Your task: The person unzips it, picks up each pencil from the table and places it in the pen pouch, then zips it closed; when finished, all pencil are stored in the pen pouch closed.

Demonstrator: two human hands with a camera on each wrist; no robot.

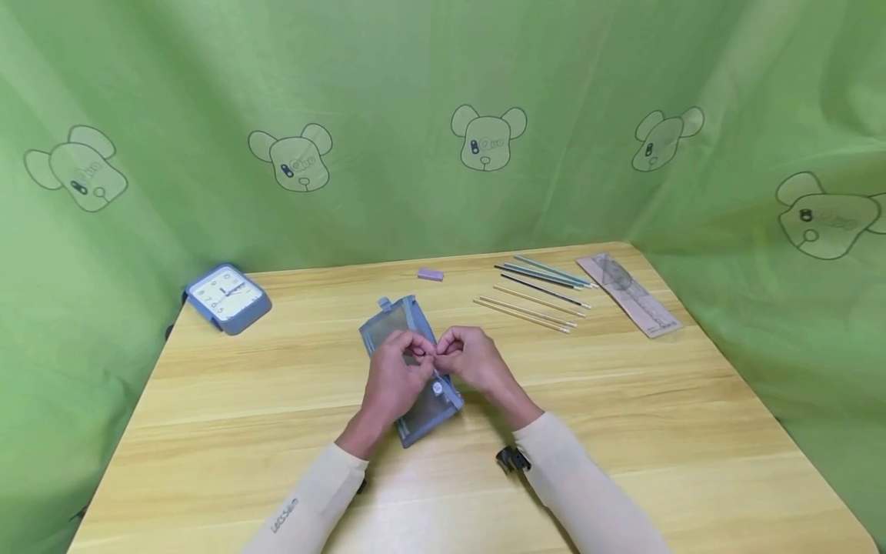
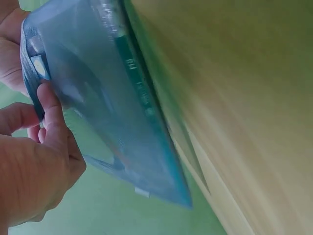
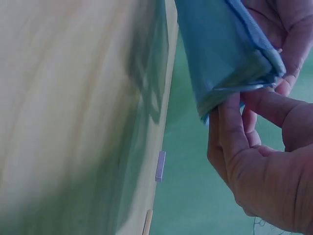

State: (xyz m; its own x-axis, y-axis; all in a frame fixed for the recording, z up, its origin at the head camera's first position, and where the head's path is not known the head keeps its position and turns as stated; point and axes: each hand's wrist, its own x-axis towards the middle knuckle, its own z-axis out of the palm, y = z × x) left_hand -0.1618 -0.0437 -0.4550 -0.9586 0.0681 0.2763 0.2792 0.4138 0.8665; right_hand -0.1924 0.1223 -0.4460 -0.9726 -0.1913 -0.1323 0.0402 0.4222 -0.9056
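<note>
A blue mesh pouch (image 1: 419, 418) slanted over the bench (image 1: 664, 431), partly beneath the person's left grip (image 1: 396, 375), which reached across it and pinched its long edge. The right grip (image 1: 477, 360) pinched that edge just beside, from the pouch's right. A purple block (image 1: 431, 275) lay beyond, well apart.

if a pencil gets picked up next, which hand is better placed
Probably the right hand: it is nearer the pencils, which lie on its side, while the left hand would likely cross it. Both hands hold the pouch, so the right would first let go.
</note>
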